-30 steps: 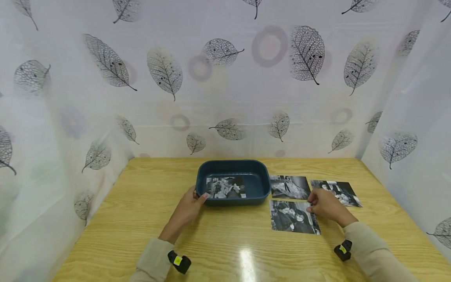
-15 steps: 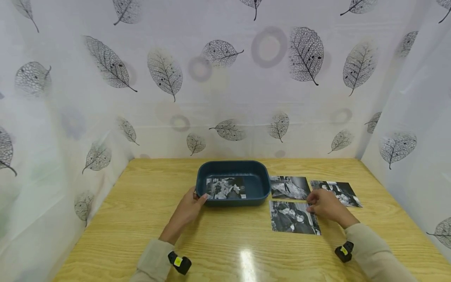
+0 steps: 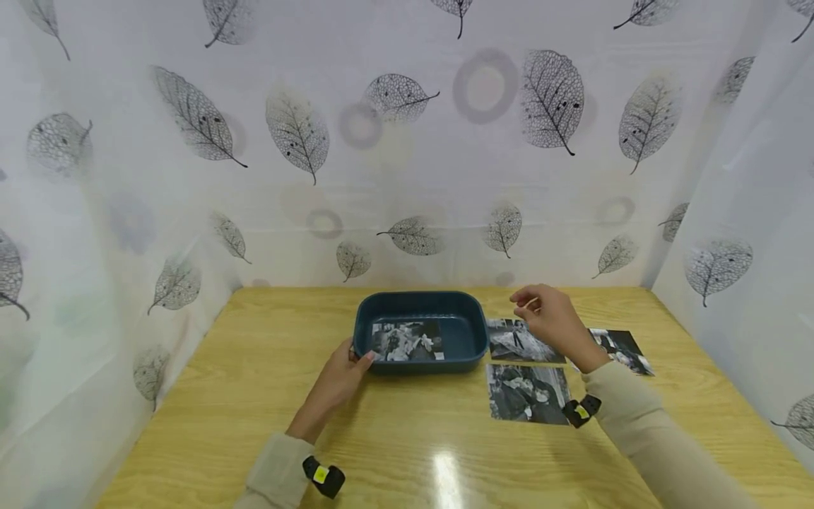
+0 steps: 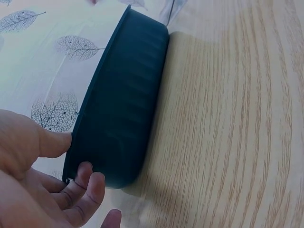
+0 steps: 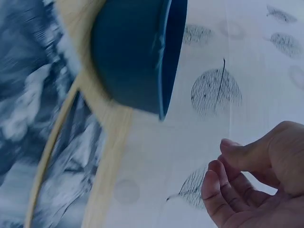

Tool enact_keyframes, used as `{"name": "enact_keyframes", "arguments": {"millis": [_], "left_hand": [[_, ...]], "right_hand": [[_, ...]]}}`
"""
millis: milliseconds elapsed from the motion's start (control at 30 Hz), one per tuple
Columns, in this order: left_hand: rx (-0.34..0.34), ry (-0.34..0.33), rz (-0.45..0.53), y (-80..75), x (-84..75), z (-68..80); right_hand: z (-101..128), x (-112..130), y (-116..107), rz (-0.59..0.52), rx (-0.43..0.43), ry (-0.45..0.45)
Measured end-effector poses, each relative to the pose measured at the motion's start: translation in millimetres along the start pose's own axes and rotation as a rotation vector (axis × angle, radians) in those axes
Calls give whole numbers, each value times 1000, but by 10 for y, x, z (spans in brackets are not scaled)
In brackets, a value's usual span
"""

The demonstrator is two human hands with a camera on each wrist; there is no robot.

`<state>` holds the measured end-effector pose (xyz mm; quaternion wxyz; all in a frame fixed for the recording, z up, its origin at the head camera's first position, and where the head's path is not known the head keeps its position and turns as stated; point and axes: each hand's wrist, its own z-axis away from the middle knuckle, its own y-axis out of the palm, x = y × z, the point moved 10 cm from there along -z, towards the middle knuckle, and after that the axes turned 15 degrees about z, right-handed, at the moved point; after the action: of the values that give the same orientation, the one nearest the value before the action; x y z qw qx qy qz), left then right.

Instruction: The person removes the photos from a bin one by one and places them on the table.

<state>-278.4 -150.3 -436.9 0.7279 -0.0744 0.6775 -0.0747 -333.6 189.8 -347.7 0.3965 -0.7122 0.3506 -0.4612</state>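
A dark blue tray (image 3: 463, 304) stands mid-table with one black-and-white photo (image 3: 407, 339) lying in it. My left hand (image 3: 359, 357) holds the tray's front left corner. In the left wrist view its thumb (image 4: 53, 142) lies on the rim and its fingers (image 4: 90, 183) curl against the ribbed wall (image 4: 126, 99). My right hand (image 3: 524, 304) hovers above the table, right of the tray and over the nearest photo (image 3: 518, 343). In the right wrist view the right hand (image 5: 216, 159) has loosely curled fingers and holds nothing.
Two more photos lie on the wooden table (image 3: 254, 396): one in front (image 3: 526, 394), one further right (image 3: 622, 348), partly hidden by my right forearm. Leaf-patterned white curtains (image 3: 407, 141) close off the back and both sides.
My right hand has lifted off the photos at the right and moved up and left, toward the tray. My left hand and the tray have stayed put.
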Motion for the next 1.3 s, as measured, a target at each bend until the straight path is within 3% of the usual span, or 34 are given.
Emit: {"name": "enact_keyframes", "arguments": {"millis": [233, 367, 533, 800, 1000, 1300], "left_hand": [[1, -20, 9, 6, 32, 5], [-7, -16, 3, 3, 25, 2], [-7, -9, 24, 30, 15, -9], [-15, -25, 18, 13, 30, 0], [-17, -26, -5, 8, 37, 1], [-12, -16, 8, 28, 36, -7]], "right_hand": [[-374, 557, 296, -12, 32, -132], [-538, 785, 605, 0, 139, -179], [-632, 949, 1015, 104, 297, -207], [-641, 935, 1415, 192, 421, -118], [-615, 844, 1550, 218, 449, -61], [-617, 771, 1629, 296, 428, -73]]}}
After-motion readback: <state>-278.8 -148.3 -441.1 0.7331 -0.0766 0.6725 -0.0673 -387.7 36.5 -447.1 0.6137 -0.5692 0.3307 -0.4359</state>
